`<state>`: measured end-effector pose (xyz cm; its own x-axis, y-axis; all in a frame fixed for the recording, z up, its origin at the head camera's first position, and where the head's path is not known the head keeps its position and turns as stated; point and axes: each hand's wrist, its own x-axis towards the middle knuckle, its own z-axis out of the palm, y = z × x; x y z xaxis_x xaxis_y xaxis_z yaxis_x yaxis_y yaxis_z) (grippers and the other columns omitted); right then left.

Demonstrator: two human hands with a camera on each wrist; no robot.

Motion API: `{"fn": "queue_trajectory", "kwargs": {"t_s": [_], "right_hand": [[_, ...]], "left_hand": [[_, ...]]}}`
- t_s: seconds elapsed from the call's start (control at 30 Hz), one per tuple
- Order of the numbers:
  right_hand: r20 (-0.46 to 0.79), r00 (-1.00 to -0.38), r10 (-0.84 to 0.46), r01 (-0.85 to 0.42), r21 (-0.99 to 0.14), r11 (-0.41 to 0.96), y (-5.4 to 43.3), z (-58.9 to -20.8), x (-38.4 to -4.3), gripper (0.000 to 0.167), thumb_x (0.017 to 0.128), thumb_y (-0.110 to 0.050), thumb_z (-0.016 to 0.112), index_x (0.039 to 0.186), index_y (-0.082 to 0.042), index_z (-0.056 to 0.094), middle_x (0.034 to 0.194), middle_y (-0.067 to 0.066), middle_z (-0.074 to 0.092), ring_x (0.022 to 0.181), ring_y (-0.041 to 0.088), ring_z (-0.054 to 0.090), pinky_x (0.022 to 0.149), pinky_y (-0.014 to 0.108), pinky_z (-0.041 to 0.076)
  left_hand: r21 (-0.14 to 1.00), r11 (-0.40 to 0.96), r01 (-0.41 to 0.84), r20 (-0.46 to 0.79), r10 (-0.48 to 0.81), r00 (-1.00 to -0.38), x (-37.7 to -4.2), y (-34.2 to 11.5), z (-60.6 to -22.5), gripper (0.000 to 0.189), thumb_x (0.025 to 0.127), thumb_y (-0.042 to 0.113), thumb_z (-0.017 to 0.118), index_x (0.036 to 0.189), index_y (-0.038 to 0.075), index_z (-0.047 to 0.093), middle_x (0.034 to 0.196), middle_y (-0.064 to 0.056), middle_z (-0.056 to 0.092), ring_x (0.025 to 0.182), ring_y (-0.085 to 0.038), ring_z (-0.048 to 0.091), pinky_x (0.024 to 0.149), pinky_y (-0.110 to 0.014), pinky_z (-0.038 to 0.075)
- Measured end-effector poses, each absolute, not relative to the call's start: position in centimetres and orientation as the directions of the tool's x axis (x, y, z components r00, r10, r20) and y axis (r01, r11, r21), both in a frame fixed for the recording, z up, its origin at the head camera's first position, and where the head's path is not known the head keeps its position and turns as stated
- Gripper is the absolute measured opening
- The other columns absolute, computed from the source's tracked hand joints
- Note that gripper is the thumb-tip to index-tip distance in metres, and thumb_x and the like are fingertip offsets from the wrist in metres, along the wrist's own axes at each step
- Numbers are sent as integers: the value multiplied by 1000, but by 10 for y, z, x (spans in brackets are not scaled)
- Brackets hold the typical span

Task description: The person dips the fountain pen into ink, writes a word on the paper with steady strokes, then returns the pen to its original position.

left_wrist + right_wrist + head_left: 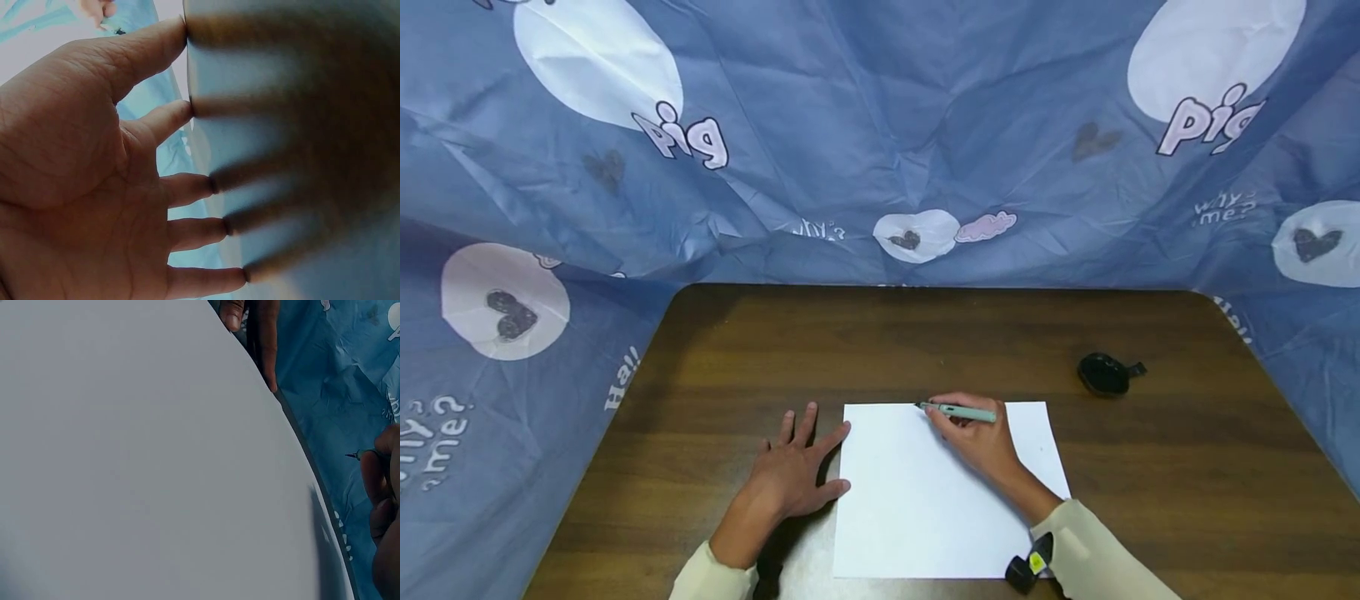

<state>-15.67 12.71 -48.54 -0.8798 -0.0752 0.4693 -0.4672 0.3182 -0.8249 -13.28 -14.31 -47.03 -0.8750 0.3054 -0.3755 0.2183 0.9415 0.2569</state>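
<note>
A blank sheet of white paper [917, 508] lies on the wooden table. My right hand [985, 446] pinches a light green pen [970, 413] over the paper's top edge, its dark tip pointing left. In the right wrist view the pen tip [352, 455] shows above the paper; whether it touches cannot be told from there. My left hand [793, 475] has its fingers spread at the paper's left edge. Thumb and index finger reach that edge, and in the left wrist view the fingertips [234, 275] press on the surface, the palm raised off it.
A black oval object with a short tab [1103, 374] lies on the table [880, 342] at the back right. A small black device [1028, 568] is strapped to the right wrist, over the paper's lower right corner. Blue printed cloth [880, 142] hangs behind the table and at its sides.
</note>
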Motion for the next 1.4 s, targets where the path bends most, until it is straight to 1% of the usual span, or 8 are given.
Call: {"fn": "queue_trajectory", "kwargs": {"t_s": [0.13, 0.3, 0.57, 0.67, 1.0, 1.17, 1.23, 1.4], "right_hand": [[450, -889, -82, -452, -836, 310, 126, -485, -156, 13, 78, 9, 78, 89, 3, 76, 73, 11, 73, 52, 15, 62, 49, 25, 50], [447, -890, -90, -452, -836, 310, 123, -486, -156, 13, 78, 10, 78, 89, 5, 76, 74, 12, 73, 52, 17, 62, 48, 28, 50], [401, -909, -111, -415, -860, 298, 119, -489, -153, 14, 79, 10, 78, 92, 6, 75, 76, 14, 73, 53, 25, 63, 49, 27, 51], [388, -913, -124, -407, -866, 291, 118, -491, -151, 15, 79, 11, 77, 94, 7, 75, 76, 14, 73, 53, 25, 64, 49, 28, 51], [394, -901, -185, -432, -857, 280, 116, -490, -154, 12, 80, 9, 78, 91, 5, 76, 73, 10, 73, 54, 15, 61, 49, 28, 50], [385, -894, -231, -441, -850, 289, 116, -492, -154, 12, 79, 9, 78, 89, 3, 77, 79, 12, 74, 56, 6, 57, 50, 28, 49], [379, -891, -250, -441, -853, 280, 115, -493, -153, 12, 78, 9, 78, 89, 3, 77, 80, 13, 74, 55, 5, 57, 49, 28, 48], [363, -885, -291, -440, -855, 274, 115, -491, -152, 12, 77, 8, 80, 87, 4, 77, 79, 11, 75, 55, 3, 56, 48, 27, 47]], "left_hand": [[262, 940, 218, -368, 306, -878, -133, -142, -470, 75, 92, 54, 64, 157, 31, 33, 165, -20, 11, 147, -49, 13, 103, -74, 25], [260, 941, 216, -366, 303, -880, -134, -142, -471, 75, 92, 54, 65, 157, 31, 34, 165, -20, 12, 147, -49, 14, 103, -75, 25], [252, 945, 210, -373, 295, -880, -132, -143, -471, 77, 91, 55, 65, 157, 31, 34, 165, -19, 12, 147, -49, 14, 102, -75, 25], [246, 947, 206, -386, 290, -876, -131, -143, -471, 77, 91, 55, 65, 157, 31, 33, 165, -19, 12, 147, -49, 14, 103, -75, 24], [260, 941, 215, -369, 302, -879, -132, -143, -469, 76, 92, 54, 64, 157, 31, 33, 165, -19, 12, 147, -48, 14, 102, -75, 27], [250, 945, 209, -378, 295, -878, -133, -142, -468, 76, 92, 55, 64, 157, 32, 31, 165, -18, 11, 148, -48, 13, 102, -74, 27], [248, 946, 210, -378, 294, -878, -133, -142, -468, 77, 92, 55, 63, 157, 32, 31, 165, -18, 11, 148, -48, 13, 101, -75, 27], [247, 945, 215, -371, 297, -880, -133, -142, -468, 76, 92, 55, 64, 157, 32, 32, 165, -19, 12, 147, -48, 15, 101, -75, 28]]}}
